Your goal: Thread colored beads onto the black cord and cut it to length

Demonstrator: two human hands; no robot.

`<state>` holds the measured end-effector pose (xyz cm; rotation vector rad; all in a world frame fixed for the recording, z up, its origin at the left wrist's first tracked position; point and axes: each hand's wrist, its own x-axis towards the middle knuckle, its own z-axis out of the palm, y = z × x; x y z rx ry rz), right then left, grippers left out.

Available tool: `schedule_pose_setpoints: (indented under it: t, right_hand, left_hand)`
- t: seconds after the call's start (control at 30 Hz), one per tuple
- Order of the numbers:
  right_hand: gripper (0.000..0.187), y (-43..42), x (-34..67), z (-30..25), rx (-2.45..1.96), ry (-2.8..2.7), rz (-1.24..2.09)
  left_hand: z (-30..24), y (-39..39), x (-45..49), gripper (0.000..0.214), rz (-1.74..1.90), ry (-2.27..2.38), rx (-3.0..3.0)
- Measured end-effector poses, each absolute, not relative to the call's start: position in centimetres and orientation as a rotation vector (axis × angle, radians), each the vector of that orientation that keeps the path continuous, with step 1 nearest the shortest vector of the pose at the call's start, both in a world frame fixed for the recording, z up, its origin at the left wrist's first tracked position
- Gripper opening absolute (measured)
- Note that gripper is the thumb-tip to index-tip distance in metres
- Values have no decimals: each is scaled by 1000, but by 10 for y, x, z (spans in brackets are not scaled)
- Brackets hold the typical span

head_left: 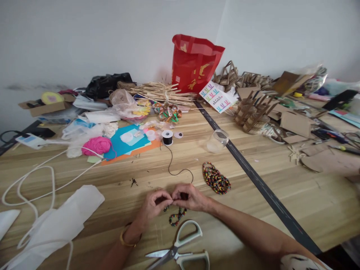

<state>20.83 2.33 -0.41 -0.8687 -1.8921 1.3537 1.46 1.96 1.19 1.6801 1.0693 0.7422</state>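
My left hand (154,203) and my right hand (189,197) meet with fingertips pinched together, on what looks like the thin black cord (180,173). It runs from a small black-wound spool (167,139) down behind my right hand; the exact spot in the fingertips is too small to make out. Just beneath the fingers, a short string of multicoloured beads (177,217) lies on the table. Scissors with pale handles (176,250) rest spread nearer to me. Right of my hands sits a coiled heap of beaded strings (216,178).
A clear plastic cup (218,141) stands beyond the beads, by a dark strip (253,174) crossing the table (284,187). Pink yarn (97,146), white cable and white sheets (67,217) lie left. Behind are a red bag (194,63), sticks and small woven baskets (251,114).
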Motion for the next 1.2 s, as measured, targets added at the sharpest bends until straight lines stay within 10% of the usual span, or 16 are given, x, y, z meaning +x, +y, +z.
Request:
schedule_pose_setpoints:
  t: [1.2]
  right_hand:
    - [27, 23, 208, 1, -905, -1856, 1277]
  left_hand:
    - [8, 17, 14, 13, 818, 1117, 1646]
